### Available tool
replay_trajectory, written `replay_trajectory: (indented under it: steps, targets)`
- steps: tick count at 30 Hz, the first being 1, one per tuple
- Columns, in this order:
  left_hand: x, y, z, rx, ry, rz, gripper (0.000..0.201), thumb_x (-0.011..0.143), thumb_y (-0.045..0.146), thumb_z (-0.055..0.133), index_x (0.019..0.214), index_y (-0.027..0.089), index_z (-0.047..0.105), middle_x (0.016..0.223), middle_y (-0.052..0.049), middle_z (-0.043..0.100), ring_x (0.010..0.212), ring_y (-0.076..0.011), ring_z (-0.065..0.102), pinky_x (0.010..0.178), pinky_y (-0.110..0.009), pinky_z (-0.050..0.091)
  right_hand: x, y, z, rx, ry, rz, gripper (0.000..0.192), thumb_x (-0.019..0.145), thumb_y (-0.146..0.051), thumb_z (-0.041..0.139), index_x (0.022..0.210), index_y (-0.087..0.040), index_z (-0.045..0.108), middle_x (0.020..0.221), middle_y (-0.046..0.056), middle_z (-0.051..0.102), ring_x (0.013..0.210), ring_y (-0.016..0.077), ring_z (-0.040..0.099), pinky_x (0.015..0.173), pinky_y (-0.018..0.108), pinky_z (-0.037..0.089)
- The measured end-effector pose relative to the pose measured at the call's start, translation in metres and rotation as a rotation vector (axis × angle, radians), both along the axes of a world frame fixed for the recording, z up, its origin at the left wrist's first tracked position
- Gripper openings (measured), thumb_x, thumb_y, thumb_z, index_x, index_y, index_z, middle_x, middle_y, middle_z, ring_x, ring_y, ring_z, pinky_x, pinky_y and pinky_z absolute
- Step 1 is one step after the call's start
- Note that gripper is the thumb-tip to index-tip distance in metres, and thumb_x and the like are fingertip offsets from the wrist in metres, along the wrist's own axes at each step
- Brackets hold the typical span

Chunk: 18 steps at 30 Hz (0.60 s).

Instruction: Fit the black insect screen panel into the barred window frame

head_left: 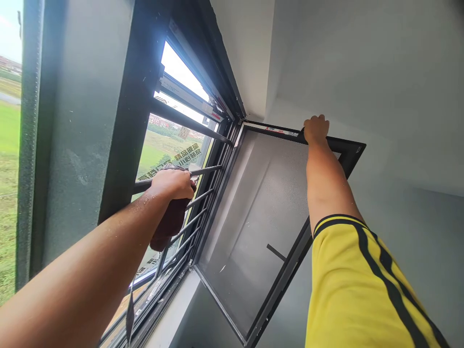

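Observation:
My left hand is closed around a dark maroon cloth and presses it to one of the grey window bars. The cloth hangs down below my fingers. My right hand reaches high and grips the top edge of a dark-framed screen sash, which stands swung inward from the window opening. A strip of white label with red marks runs along that top rail, left of my fingers. The fingertips of my right hand are partly hidden behind the frame.
Several bars cross the opening, with printed glass beyond them. A thick dark window post stands close on the left. Past it lies a green field. A pale wall rises behind the sash. A dark thin strip hangs near the sill.

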<state>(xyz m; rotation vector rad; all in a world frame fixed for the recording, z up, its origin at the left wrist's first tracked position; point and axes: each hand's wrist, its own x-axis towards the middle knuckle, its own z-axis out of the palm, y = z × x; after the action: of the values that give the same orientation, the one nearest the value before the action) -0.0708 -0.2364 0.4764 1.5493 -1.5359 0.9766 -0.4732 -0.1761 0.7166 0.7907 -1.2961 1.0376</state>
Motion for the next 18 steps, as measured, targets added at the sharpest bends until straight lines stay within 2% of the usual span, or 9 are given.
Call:
replay_trajectory:
  steps: [3, 5, 12, 15, 18]
  targets:
    - [-0.001, 0.001, 0.0, 0.011, 0.005, -0.01, 0.04, 0.066, 0.042, 0.052, 0.097, 0.018, 0.062, 0.103, -0.013, 0.066, 0.094, -0.0327, 0.061, 0.079, -0.042, 0.048, 0.012, -0.004, 0.002, -0.067, -0.078, 0.117, 0.04, 0.099, -0.012, 0.032, 0.125, -0.007, 0.061, 0.117, 0.023, 0.054, 0.107, 0.0219, 0.056, 0.08, 0.033, 0.039]
    - [-0.001, 0.002, 0.0, 0.014, 0.01, -0.018, 0.041, 0.066, 0.041, 0.053, 0.097, 0.018, 0.063, 0.104, -0.013, 0.067, 0.095, -0.0325, 0.061, 0.08, -0.042, 0.048, 0.022, -0.007, 0.003, -0.121, -0.12, 0.183, 0.04, 0.096, -0.008, 0.033, 0.127, -0.008, 0.06, 0.12, 0.022, 0.052, 0.101, 0.0193, 0.059, 0.076, 0.031, 0.039]
    - [0.001, 0.0, 0.002, 0.021, 0.014, -0.027, 0.044, 0.065, 0.042, 0.054, 0.101, 0.018, 0.063, 0.107, -0.013, 0.066, 0.097, -0.0341, 0.061, 0.081, -0.044, 0.049, 0.053, -0.007, 0.008, -0.267, -0.192, 0.44, 0.039, 0.094, -0.001, 0.034, 0.124, -0.007, 0.057, 0.119, 0.018, 0.051, 0.096, 0.0115, 0.057, 0.072, 0.027, 0.034]
    - [0.001, -0.001, 0.002, 0.022, 0.011, -0.03, 0.045, 0.066, 0.043, 0.052, 0.103, 0.018, 0.063, 0.107, -0.013, 0.066, 0.097, -0.0348, 0.061, 0.08, -0.044, 0.048, 0.069, -0.004, 0.011, -0.302, -0.159, 0.505, 0.036, 0.092, 0.0, 0.036, 0.12, -0.008, 0.057, 0.119, 0.015, 0.051, 0.092, 0.0102, 0.055, 0.073, 0.027, 0.034]
    - [0.001, -0.001, 0.001, 0.021, 0.017, -0.023, 0.044, 0.067, 0.042, 0.052, 0.101, 0.018, 0.063, 0.107, -0.014, 0.066, 0.097, -0.0348, 0.061, 0.08, -0.044, 0.048, 0.099, 0.0, 0.011, -0.316, -0.032, 0.517, 0.036, 0.095, -0.001, 0.03, 0.122, -0.005, 0.053, 0.119, 0.015, 0.049, 0.092, 0.0104, 0.055, 0.075, 0.027, 0.035]
